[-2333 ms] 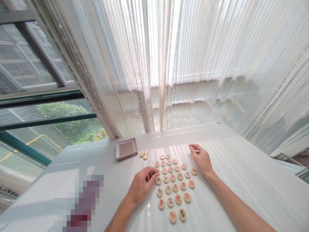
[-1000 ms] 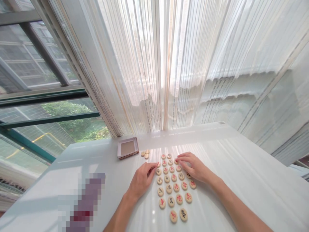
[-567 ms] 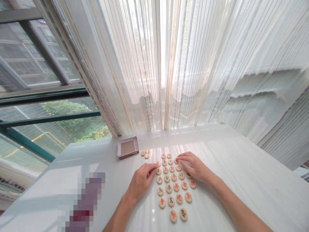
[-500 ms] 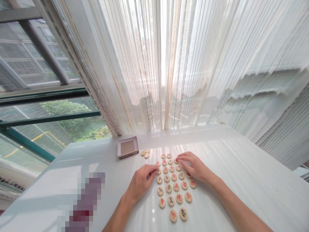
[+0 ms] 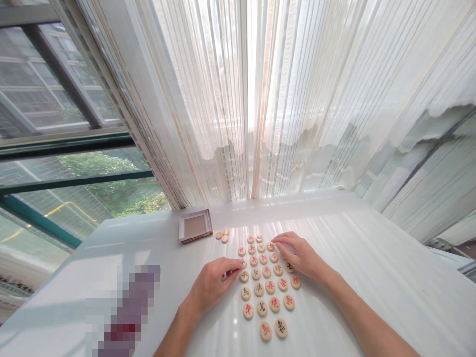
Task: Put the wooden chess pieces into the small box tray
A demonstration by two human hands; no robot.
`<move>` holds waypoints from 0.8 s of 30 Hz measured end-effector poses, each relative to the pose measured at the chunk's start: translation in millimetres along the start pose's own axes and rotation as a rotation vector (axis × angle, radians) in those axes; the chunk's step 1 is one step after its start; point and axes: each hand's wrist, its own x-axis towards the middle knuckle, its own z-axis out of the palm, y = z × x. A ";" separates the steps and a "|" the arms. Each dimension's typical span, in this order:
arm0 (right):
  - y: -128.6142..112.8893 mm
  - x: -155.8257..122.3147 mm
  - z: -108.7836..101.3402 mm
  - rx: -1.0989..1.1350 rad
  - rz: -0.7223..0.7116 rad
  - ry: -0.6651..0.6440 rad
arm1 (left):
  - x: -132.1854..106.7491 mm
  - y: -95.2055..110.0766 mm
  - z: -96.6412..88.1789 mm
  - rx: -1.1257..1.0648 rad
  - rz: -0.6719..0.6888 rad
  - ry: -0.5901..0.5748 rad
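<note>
Round wooden Chinese chess pieces, with red or black characters on top, lie face up in uneven rows on the white table [image 5: 320, 317]. My left hand [image 5: 213, 282] reaches in from the left, its thumb and forefinger closed on a piece [image 5: 243, 263] at the left edge of the rows. On the far right side, my right hand [image 5: 297, 254] has thumb and forefinger at a red piece [image 5: 270, 246], which still rests on the tabletop. Its wrist side partly covers a black piece [image 5: 289, 267]. Closest to me lie a red piece [image 5: 265, 330] and a black piece [image 5: 281, 328].
A shallow open box [image 5: 195, 225] sits at the back left of the table. Beside it is a small cluster of blank-looking pieces [image 5: 224, 238]. A blurred-out purple object [image 5: 130, 307] lies at left. Striped sheer curtains [image 5: 223, 99] hang behind, beside a window [image 5: 74, 148].
The view has shifted slightly. My left hand's fingers have straightened a little at the same piece. My right hand stays at its piece, and the rows look unchanged.
</note>
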 end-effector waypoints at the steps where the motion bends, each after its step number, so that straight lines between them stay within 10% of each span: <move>1: 0.7 -0.1 0.3 0.003 0.000 0.005 | -0.5 0.8 -0.8 -0.027 -0.006 -0.019; 24: -6.2 2.2 -0.9 0.005 -0.002 0.104 | -2.9 25.3 -9.1 -0.204 -0.128 -0.209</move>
